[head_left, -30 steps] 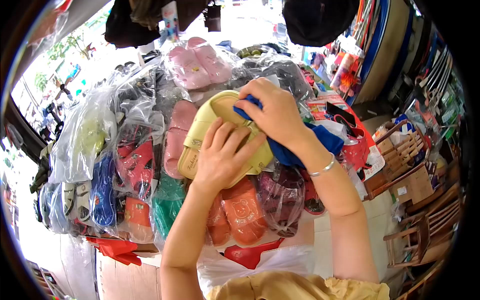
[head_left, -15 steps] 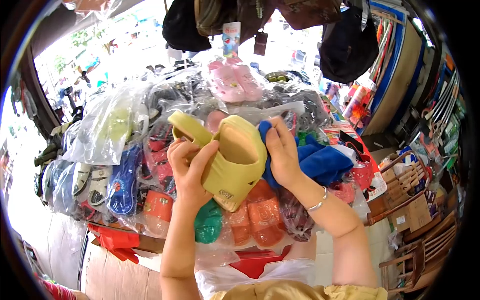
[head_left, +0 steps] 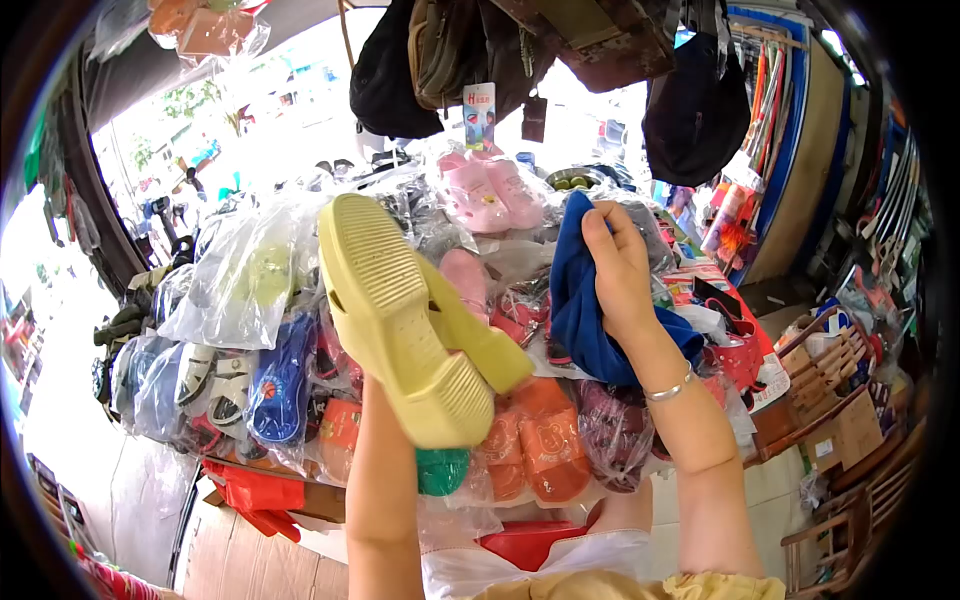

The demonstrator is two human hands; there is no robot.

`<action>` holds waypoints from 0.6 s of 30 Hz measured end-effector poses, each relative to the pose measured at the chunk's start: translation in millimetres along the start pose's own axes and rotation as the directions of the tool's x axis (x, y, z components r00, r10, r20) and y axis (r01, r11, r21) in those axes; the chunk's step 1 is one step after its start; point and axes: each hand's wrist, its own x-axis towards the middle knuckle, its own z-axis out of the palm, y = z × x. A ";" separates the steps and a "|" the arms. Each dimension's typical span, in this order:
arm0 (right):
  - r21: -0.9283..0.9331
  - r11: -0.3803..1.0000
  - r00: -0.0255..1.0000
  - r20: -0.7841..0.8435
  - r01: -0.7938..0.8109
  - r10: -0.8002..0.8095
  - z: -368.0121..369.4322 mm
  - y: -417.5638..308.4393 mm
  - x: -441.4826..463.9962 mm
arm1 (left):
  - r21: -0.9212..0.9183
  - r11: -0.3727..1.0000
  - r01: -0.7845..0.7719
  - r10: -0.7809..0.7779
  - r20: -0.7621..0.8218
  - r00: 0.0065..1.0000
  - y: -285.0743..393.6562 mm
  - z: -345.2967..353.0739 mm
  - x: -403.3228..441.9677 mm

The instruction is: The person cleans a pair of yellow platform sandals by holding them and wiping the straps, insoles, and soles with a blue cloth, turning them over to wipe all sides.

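A pair of yellow-green slippers (head_left: 400,300) is held up in front of me, one ribbed sole facing me. My left hand is hidden behind them; only its forearm (head_left: 383,490) shows below, and the pair is in its grip. My right hand (head_left: 622,268) pinches a blue cloth (head_left: 580,295) between thumb and fingers, to the right of the slippers and apart from them. The cloth's lower end hangs over the bagged shoes.
Beneath my hands is a stall heaped with bagged footwear: pink clogs (head_left: 490,195), blue slippers (head_left: 282,385), orange slippers (head_left: 550,440) and a green one (head_left: 440,470). Dark bags (head_left: 695,110) hang overhead. Wooden chairs (head_left: 850,520) and a cardboard box (head_left: 845,435) stand right.
The slippers have been turned from their tops to their soles, hiding my left hand. My right hand has moved up and right with the cloth, away from the slippers.
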 end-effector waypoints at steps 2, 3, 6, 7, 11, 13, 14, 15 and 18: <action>-0.006 1.000 1.000 -0.010 0.004 -0.004 0.2 -2.1 5.7 | -0.051 0.994 0.095 -0.094 0.023 0.995 -11.6 11.5 -10.0; -0.008 1.000 1.000 -0.018 0.009 -0.009 0.7 -2.2 9.8 | -0.066 0.989 0.130 -0.127 0.034 0.991 -18.5 16.1 -15.2; -0.088 0.992 0.994 -0.054 0.093 -0.098 4.7 7.1 22.6 | -0.090 0.975 0.205 -0.200 0.059 0.978 -40.7 23.6 -27.6; -0.123 0.984 0.989 -0.060 0.130 -0.138 8.8 9.3 25.6 | -0.094 0.972 0.215 -0.211 0.058 0.976 -45.2 22.1 -29.4; -0.416 0.832 0.930 0.147 0.368 -0.338 27.6 69.4 17.8 | -0.075 0.974 0.215 -0.214 0.016 0.977 -40.1 -1.7 -28.0; -0.441 0.783 0.854 0.477 0.438 -0.209 27.7 128.0 -8.4 | -0.063 0.976 0.207 -0.208 -0.010 0.978 -33.0 -16.6 -27.6; -0.494 0.798 0.887 0.450 0.344 -0.104 26.4 133.5 -23.8 | -0.059 0.976 0.208 -0.209 -0.021 0.978 -30.8 -22.3 -28.7; -0.543 0.802 0.908 0.420 0.249 0.003 22.2 137.5 -34.4 | -0.052 0.976 0.210 -0.212 -0.027 0.977 -28.3 -27.9 -30.5; -0.527 0.834 0.830 0.531 0.165 0.172 1.2 96.5 -33.8 | -0.039 0.973 0.228 -0.229 -0.041 0.973 -30.6 -36.9 -36.5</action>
